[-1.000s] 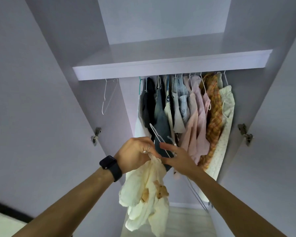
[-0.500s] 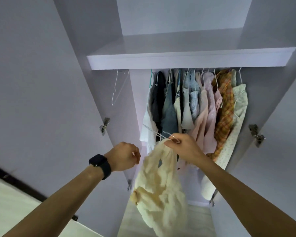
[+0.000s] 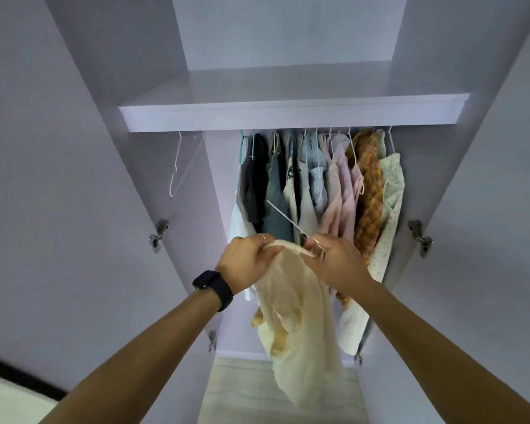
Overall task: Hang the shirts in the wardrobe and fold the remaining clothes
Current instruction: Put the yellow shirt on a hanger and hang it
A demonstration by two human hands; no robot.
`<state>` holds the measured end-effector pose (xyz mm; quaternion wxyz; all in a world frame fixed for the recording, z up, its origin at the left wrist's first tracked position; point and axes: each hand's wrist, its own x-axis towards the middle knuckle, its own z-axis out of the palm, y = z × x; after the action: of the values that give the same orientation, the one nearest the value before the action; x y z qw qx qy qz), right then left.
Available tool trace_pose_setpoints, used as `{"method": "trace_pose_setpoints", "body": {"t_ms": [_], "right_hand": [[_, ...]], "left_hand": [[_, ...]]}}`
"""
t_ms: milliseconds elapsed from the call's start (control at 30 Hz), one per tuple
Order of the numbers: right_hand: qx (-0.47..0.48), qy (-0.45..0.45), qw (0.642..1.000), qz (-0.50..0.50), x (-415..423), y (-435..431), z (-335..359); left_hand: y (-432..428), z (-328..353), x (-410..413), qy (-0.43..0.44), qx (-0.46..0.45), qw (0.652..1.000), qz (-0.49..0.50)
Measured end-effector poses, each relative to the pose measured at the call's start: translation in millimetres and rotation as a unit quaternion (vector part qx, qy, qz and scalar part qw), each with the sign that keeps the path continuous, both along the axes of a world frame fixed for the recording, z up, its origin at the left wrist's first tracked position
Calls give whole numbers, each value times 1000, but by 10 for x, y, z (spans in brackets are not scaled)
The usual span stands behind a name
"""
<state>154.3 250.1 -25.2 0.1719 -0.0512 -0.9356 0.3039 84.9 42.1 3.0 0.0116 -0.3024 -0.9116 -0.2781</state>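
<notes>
A cream shirt (image 3: 297, 313) hangs down in front of the open wardrobe, held at its top by both hands. My left hand (image 3: 245, 261) grips the shirt's upper edge. My right hand (image 3: 334, 261) pinches the shirt together with a white wire hanger (image 3: 283, 217), whose arm sticks up and left from my fingers. Several hung garments (image 3: 318, 185) fill the rail behind, from dark ones on the left to an orange plaid one and a floral one on the right.
An empty white hanger (image 3: 178, 166) hangs alone at the rail's left end. A shelf (image 3: 288, 117) runs above the rail. The wardrobe doors (image 3: 58, 179) stand open on both sides, with metal hinges (image 3: 158, 235). Pale floor (image 3: 242, 390) shows below.
My left hand, apart from the shirt half a second ago, has come back and taken its top edge. The hanger arm now points up and left. The view has shifted slightly.
</notes>
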Motion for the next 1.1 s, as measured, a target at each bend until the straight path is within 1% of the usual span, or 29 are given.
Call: {"method": "trace_pose_setpoints", "body": {"t_ms": [33, 100, 167, 200, 267, 333, 400, 433, 500, 567, 600, 667, 700, 733, 800, 833, 900, 933, 967, 1033, 1067, 1100], "right_hand": [[49, -14, 999, -15, 24, 61, -99], [89, -105, 988, -64, 101, 147, -288], [64, -186, 976, -92, 173, 215, -419], [36, -211, 972, -100, 202, 258, -454], [-18, -239, 965, -111, 258, 356, -479], [-52, -246, 960, -127, 290, 454, -448], [-78, -230, 960, -137, 288, 497, -372], [-84, -222, 961, -144, 283, 496, -322], [-60, -208, 962, -166, 274, 480, -242], [-22, -201, 961, -190, 291, 456, -180], [-15, -199, 961, -193, 295, 457, -176], [-40, -184, 964, -186, 279, 487, -192], [-63, -174, 966, -183, 274, 501, -199], [-83, -163, 966, -181, 266, 514, -194], [-113, -146, 968, -171, 259, 536, -186], [-136, -149, 965, -166, 262, 549, -199], [-233, -162, 945, -161, 272, 560, -237], [-286, -152, 932, -163, 280, 561, -267], [-320, -129, 922, -177, 293, 552, -274], [-336, -35, 915, -221, 284, 502, -187], [-357, 21, 903, -237, 271, 469, -102], [-395, 71, 882, -246, 257, 434, 0]], "left_hand": [[17, 55, -33, 23, 1, 1000, 9], [65, 181, -104, 52, -1, 998, 36], [49, 308, -186, 67, -12, 995, 68], [4, 365, -233, 83, -40, 992, 81], [-121, 437, -320, 120, -136, 978, 102], [-217, 458, -364, 147, -224, 957, 110], [-261, 423, -366, 170, -278, 939, 108], [-265, 391, -364, 165, -280, 939, 110], [-234, 323, -364, 119, -224, 959, 126], [-176, 279, -365, 25, -134, 978, 155], [-157, 261, -360, -32, -82, 982, 169], [-141, 252, -348, -134, -2, 976, 171], [-153, 247, -332, -168, 7, 974, 154], [-180, 231, -322, -188, -3, 974, 129], [-227, 217, -298, -191, -39, 977, 90], [-241, 229, -285, -167, -59, 981, 78], [-250, 283, -297, -121, -60, 988, 70], [-240, 331, -300, -128, -37, 989, 68], [-220, 390, -298, -148, -15, 986, 69], [-144, 515, -280, -168, 5, 983, 76], [-96, 565, -273, -166, 8, 983, 76], [-49, 611, -272, -161, 12, 984, 74]]}}
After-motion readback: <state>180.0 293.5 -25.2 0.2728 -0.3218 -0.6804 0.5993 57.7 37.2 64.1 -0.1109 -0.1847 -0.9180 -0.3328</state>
